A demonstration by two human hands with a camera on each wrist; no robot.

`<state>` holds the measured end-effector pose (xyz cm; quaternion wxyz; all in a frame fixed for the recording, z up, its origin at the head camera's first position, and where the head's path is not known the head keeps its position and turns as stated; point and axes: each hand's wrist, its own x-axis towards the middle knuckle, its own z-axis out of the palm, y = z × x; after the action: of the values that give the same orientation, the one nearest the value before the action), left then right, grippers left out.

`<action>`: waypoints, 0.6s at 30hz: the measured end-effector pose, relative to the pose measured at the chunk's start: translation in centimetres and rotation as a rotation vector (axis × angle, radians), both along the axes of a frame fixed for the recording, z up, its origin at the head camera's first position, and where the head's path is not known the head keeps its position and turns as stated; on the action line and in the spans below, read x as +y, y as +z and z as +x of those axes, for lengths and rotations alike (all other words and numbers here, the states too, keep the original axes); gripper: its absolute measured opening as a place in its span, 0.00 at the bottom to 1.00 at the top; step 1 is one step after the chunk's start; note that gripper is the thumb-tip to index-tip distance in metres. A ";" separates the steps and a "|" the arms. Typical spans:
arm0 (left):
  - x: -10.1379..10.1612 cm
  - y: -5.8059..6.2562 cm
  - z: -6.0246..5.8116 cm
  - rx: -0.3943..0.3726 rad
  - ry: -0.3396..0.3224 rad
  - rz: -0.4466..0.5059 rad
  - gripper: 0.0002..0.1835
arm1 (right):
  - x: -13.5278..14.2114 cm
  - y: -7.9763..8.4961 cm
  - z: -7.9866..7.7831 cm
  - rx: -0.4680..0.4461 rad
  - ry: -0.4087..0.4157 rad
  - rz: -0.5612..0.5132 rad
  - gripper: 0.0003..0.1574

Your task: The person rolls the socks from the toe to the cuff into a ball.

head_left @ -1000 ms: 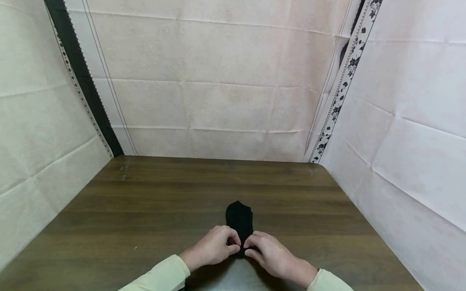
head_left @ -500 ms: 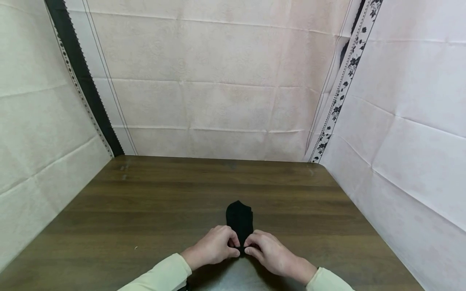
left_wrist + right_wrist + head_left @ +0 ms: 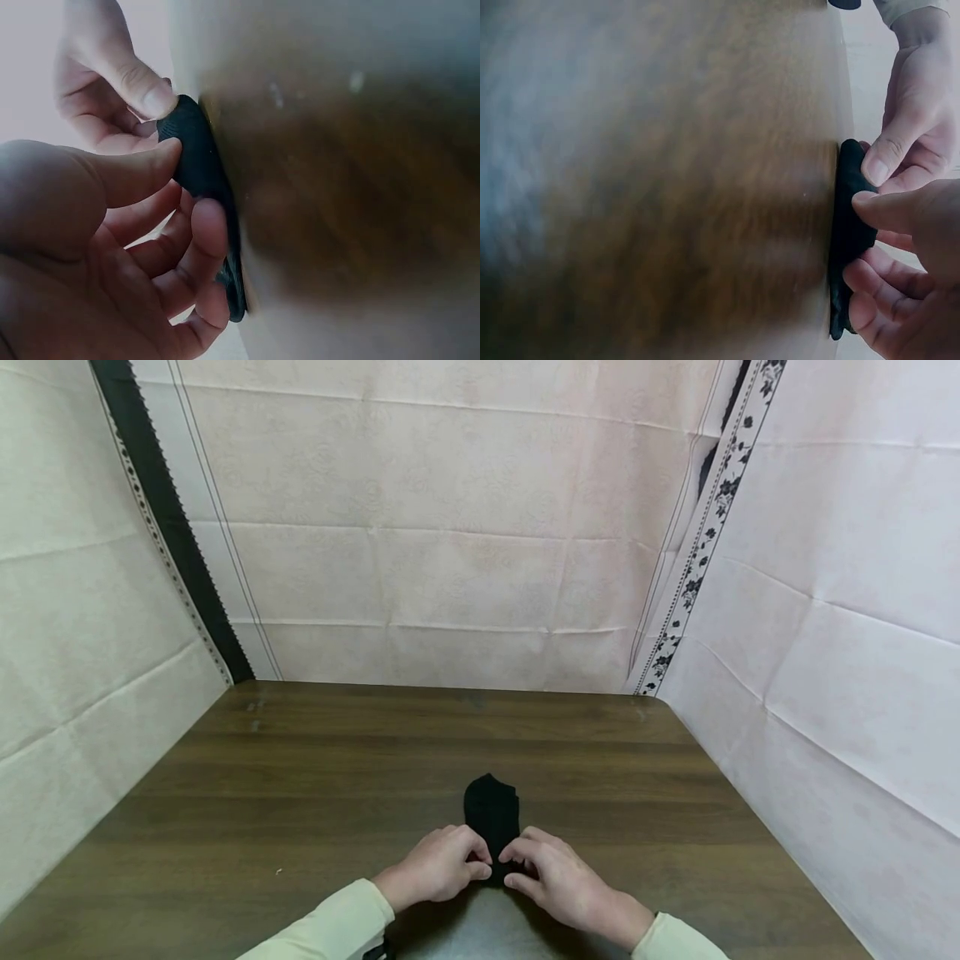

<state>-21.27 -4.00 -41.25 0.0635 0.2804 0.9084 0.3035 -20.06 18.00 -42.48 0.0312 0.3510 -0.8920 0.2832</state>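
A black sock [image 3: 491, 810] lies lengthwise on the wooden table, its rounded far end flat and its near end folded into a thick edge. My left hand [image 3: 446, 864] pinches the left side of that near edge, thumb in front and fingers over the top. On the right side my right hand [image 3: 555, 881] holds the same edge, thumb [image 3: 877, 210] against the fold and fingers curled over the cloth. In the left wrist view the folded sock [image 3: 199, 150] shows between both thumbs. Part of the near end is hidden by the fingers.
The brown wooden table [image 3: 337, 760] stretches out ahead, with a tiny pale scrap [image 3: 279, 870] to the left. Pale cloth sheets hang around it: a back sheet [image 3: 450, 568], a left sheet [image 3: 90, 635] and a right sheet [image 3: 840, 610] with a floral border.
The right index finger has lifted slightly and the gap between right thumb and fingers has widened. Both hands stay at the sock's near end; the sock has barely shifted.
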 end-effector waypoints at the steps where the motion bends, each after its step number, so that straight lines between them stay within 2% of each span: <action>1: 0.0 0.0 0.0 -0.005 -0.002 0.000 0.04 | 0.0 0.0 0.0 0.000 -0.002 -0.003 0.10; 8: 0.1 0.1 -0.3 -0.010 -0.013 -0.010 0.04 | 0.0 0.1 0.0 0.004 -0.033 0.019 0.12; 18: 0.1 -0.1 -0.3 -0.020 -0.004 0.031 0.01 | 0.0 0.1 0.0 0.019 -0.025 0.062 0.08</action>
<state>-21.58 -3.92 -41.36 0.0688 0.2801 0.9024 0.3203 -20.08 17.99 -42.38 0.0321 0.3432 -0.9043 0.2517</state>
